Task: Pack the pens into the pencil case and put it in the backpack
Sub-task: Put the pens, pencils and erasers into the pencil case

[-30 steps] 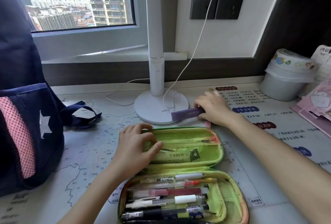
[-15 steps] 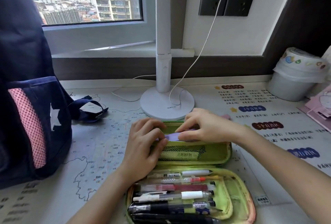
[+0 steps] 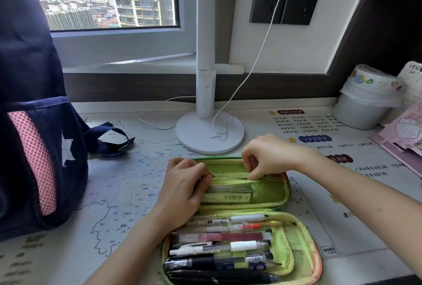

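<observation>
The green pencil case (image 3: 280, 195) lay open flat on the counter (image 3: 127, 195) in front of me, its lid half toward the lamp base (image 3: 209, 134) and its tray half nearest my body. In the tray the pens (image 3: 225, 247) lay side by side in a row, tips pointing right — clear, red, white and black barrels packed close together.

My left hand (image 3: 182, 190) rested on the left end of the lid half, fingers curled down onto the mesh pocket (image 3: 230, 194), pressing it rather than gripping anything. My right hand (image 3: 266, 155) hovered over the pocket's upper edge, thumb and forefinger pinched together at the zip line; something small was between them, but I could not tell what. Through the mesh a flat strip with a pale band showed, lying along the pocket.

The navy backpack (image 3: 34, 125) stood upright at the left of the counter, well apart from the case, its pink mesh side panel facing me and a strap (image 3: 109, 136) trailing out on the map-printed surface. A white cable (image 3: 251, 68) ran from the wall socket down to the lamp base. A lidded white tub (image 3: 367, 100) sat at the far right.
</observation>
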A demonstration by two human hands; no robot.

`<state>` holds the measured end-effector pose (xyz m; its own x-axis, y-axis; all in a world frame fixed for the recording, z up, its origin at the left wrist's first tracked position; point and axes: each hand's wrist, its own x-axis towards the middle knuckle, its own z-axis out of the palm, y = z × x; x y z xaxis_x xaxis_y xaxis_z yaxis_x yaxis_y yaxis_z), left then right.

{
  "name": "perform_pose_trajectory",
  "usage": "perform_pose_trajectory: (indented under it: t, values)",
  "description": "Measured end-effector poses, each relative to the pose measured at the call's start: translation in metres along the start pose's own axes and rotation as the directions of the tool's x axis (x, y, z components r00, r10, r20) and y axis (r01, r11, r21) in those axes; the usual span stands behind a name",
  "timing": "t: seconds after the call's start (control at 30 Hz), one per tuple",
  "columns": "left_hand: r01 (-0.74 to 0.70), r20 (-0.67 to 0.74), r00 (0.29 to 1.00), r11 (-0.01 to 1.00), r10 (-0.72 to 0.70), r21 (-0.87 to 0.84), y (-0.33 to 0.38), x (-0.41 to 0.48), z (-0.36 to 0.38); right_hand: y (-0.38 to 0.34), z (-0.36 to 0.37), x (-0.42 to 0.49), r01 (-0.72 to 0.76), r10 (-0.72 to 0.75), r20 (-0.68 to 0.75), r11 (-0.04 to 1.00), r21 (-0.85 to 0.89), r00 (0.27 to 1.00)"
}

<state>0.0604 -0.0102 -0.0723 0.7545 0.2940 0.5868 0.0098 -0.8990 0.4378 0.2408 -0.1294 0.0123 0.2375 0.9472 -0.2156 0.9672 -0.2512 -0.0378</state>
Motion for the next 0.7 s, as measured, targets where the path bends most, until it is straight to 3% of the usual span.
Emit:
perform_pose_trajectory:
  t: [0.17, 0.33, 0.4, 0.47, 0.53, 0.63, 0.7]
  values:
    - [0.015, 0.01, 1.0, 1.0, -0.015, 0.01, -0.001, -0.001, 0.0, -0.011, 0.01, 0.007, 0.09, -0.115, -0.048, 0.93, -0.357, 0.992]
    - [0.03, 0.063, 0.997, 0.996, -0.035, 0.087, 0.001, -0.001, 0.0, -0.009, 0.018, 0.007, 0.13, -0.263, -0.168, 0.822, -0.555, 0.95]
    - [0.012, 0.102, 0.994, 0.986, -0.029, 0.168, 0.002, -0.001, 0.001, -0.007, 0.018, 0.003, 0.062, -0.212, -0.294, 0.893, -0.445, 0.932]
    - [0.025, 0.107, 0.993, 0.972, -0.051, 0.233, 0.002, 0.0, 0.003, -0.002, 0.023, -0.001, 0.014, -0.097, -0.379, 0.977, -0.215, 0.92]
    - [0.098, 0.05, 0.992, 0.959, -0.116, 0.267, 0.002, 0.002, 0.005, -0.001, 0.03, -0.006, -0.042, 0.028, -0.393, 0.999, -0.026, 0.919]
    - [0.214, -0.066, 0.977, 0.942, -0.204, 0.26, 0.001, 0.006, 0.008, -0.005, 0.046, -0.012, -0.068, 0.116, -0.534, 0.992, 0.11, 0.838]
    - [0.215, -0.074, 0.977, 0.929, -0.202, 0.3, 0.002, 0.007, 0.009, -0.007, 0.055, -0.012, -0.085, 0.141, -0.598, 0.989, 0.12, 0.789]
